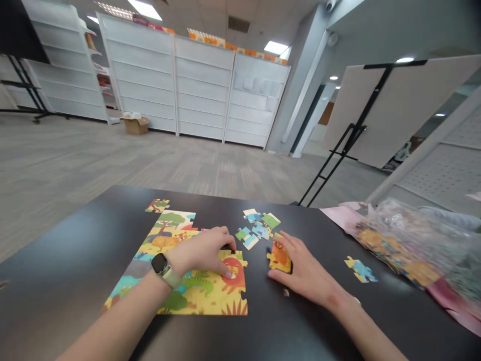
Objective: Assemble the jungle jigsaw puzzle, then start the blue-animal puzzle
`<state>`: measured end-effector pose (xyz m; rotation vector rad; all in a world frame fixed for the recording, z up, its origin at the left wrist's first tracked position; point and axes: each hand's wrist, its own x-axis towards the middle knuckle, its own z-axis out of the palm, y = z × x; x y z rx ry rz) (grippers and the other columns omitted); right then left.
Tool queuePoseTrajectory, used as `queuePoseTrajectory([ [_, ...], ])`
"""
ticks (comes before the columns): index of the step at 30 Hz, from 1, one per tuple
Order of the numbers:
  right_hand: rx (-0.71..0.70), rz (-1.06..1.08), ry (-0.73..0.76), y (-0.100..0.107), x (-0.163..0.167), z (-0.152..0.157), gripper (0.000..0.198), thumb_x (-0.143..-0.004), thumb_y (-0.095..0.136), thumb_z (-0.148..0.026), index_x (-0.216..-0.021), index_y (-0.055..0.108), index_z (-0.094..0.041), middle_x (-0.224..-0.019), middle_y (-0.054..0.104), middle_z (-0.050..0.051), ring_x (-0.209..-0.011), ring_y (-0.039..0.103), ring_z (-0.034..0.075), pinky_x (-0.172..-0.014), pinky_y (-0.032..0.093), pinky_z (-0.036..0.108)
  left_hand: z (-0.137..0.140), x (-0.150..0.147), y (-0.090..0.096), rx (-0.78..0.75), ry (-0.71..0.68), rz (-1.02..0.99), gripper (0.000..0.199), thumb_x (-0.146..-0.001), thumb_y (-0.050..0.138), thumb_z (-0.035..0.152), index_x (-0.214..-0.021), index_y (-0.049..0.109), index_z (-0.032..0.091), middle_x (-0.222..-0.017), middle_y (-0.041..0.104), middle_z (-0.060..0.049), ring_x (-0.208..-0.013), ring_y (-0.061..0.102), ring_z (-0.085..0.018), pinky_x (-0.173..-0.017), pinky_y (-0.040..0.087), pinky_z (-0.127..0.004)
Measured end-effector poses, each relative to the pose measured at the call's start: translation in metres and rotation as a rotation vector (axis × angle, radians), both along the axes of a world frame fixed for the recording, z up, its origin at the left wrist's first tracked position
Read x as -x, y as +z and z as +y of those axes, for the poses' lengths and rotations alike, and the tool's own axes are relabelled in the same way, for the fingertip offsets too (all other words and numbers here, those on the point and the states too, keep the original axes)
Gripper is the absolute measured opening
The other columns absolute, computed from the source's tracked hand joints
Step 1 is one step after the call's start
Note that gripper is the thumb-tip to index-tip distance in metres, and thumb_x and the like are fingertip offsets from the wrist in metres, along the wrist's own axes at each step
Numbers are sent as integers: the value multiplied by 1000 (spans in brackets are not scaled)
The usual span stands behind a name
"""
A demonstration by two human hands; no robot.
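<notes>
A partly assembled jigsaw puzzle (203, 296) with bright animal pictures lies on the black table. My left hand (210, 250), with a watch on its wrist, rests over the puzzle's right part. Its thumb touches the area with a lion's face, and its curved fingers stand apart from the thumb near the upper edge. To the right, my right hand (300, 265) has its thumb and fingers around the edges of an orange and yellow puzzle piece (279, 257), which is at the tabletop. Part of that piece is hidden by the fingers.
Several loose pieces (259, 228) lie together beyond my hands. One single piece (158, 205) is at the far left, another blue and yellow piece (361, 269) at the right. Clear plastic packaging (406, 230) covers the table's right side. A small brownish bit (286, 293) lies near my right thumb.
</notes>
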<state>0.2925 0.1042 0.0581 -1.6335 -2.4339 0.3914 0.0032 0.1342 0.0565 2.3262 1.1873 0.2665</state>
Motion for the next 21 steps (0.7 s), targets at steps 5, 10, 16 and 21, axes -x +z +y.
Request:
queuePoseTrajectory([
  [5,2,9,85,-12,-14,5,62,-84,66,-48,-135,55,-16,-145,52,16,-137,43,32,-115,36,52,4,4,-1,20,16,-13,49,-68,84,45,-109,67,26,-109,58,-2,-98,61,-24,-79,45,-29],
  [10,-51,53,353,-6,8,-16,42,-80,66,-28,-122,64,-21,-131,64,11,-126,55,29,-111,44,47,5,2,-4,36,18,-36,46,-69,82,44,-109,67,27,-108,58,-1,-97,61,-23,-80,46,-28],
  [16,-81,28,456,-9,21,-23,37,-79,70,-30,-116,68,-22,-131,64,11,-125,56,33,-106,49,50,4,3,-4,23,14,-45,45,-69,82,42,-109,67,27,-107,59,-1,-94,62,-22,-79,46,-29],
  [21,-117,30,503,-12,21,-23,33,-84,70,-36,-114,69,-23,-131,64,12,-126,56,32,-105,50,50,3,1,-2,10,17,-31,47,-67,84,41,-109,67,26,-106,59,-1,-94,62,-22,-79,47,-29],
])
